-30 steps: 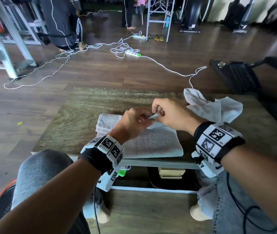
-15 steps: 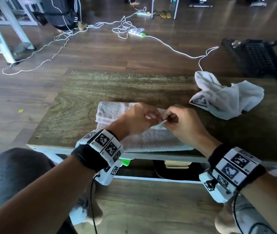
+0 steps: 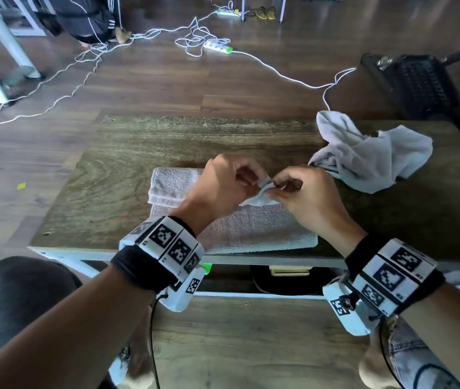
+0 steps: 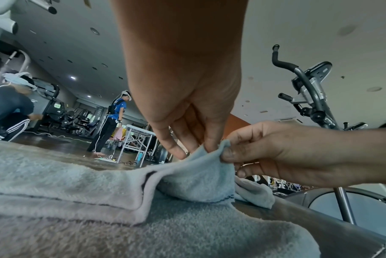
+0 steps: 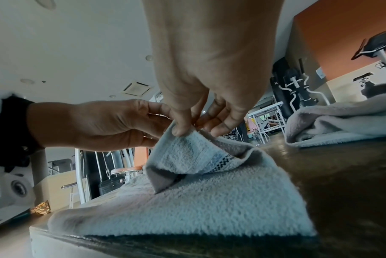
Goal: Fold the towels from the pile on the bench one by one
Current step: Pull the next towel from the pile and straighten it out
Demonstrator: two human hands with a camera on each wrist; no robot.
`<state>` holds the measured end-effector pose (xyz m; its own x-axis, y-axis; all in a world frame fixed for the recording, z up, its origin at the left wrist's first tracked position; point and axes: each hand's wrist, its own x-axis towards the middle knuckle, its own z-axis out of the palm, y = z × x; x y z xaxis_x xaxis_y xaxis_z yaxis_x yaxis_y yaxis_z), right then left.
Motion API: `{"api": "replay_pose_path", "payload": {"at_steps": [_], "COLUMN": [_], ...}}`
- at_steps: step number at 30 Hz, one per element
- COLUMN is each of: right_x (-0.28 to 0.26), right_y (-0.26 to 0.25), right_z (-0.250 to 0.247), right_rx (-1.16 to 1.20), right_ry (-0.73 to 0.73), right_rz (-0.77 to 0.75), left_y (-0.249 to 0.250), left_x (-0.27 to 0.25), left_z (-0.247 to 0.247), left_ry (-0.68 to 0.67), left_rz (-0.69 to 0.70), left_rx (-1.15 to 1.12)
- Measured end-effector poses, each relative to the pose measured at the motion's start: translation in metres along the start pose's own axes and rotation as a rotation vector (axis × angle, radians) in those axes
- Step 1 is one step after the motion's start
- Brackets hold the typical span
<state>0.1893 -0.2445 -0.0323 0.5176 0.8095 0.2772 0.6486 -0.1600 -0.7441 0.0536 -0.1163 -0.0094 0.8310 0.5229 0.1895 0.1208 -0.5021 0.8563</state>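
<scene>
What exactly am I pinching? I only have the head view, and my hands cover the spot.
Observer: The left hand and the right hand both pinch one corner of the folded towel, as seen from the left wrist.
Operator: Is that corner lifted?
Observer: Yes. The right wrist view shows a shadowed gap under it.
Operator: Any marking on it?
Observer: A dark checked stripe runs along its hem.

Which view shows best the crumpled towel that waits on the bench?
The head view: the crumpled towel shows whole, right of both hands, on the bench. The right wrist view catches only one side of it, at the far right. The left wrist view hardly shows it.
</scene>
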Motion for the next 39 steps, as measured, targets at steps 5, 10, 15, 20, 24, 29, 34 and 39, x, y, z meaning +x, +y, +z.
{"api": "replay_pose_path", "payload": {"at_steps": [5, 10, 15, 20, 24, 29, 34, 39], "right_x": [-0.003, -0.005, -0.005, -0.003, -0.005, -0.004, -0.004, -0.005], "right_y": [-0.002, 0.001, 0.003, 0.000, -0.001, 0.000, 0.001, 0.002], "right_z": [-0.009, -0.011, -0.010, -0.009, -0.009, -0.011, -0.011, -0.010], "right_rx": [0.045, 0.019, 0.001, 0.031, 0.021, 0.008, -0.005, -0.014], "right_ry": [-0.002, -0.042, -0.040, -0.031, -0.021, 0.002, 0.004, 0.005], "right_rz": [0.006, -0.001, 0.036, 0.039, 0.020, 0.028, 0.041, 0.036], "left_y": [0.006, 0.011, 0.011, 0.011, 0.010, 0.011, 0.012, 0.013], "left_x": [0.003, 0.001, 0.000, 0.000, 0.001, 0.004, 0.004, 0.002], "left_z": [0.007, 0.014, 0.015, 0.014, 0.014, 0.016, 0.017, 0.017], "left_ry": [0.013, -0.005, 0.014, 0.014, 0.023, 0.019, 0.001, -0.015], "left_rz": [-0.073, -0.106, -0.128, -0.112, -0.119, -0.155, -0.170, -0.153], "left_rx": [0.028, 0.012, 0.012, 0.015, 0.016, -0.009, -0.005, -0.009]}}
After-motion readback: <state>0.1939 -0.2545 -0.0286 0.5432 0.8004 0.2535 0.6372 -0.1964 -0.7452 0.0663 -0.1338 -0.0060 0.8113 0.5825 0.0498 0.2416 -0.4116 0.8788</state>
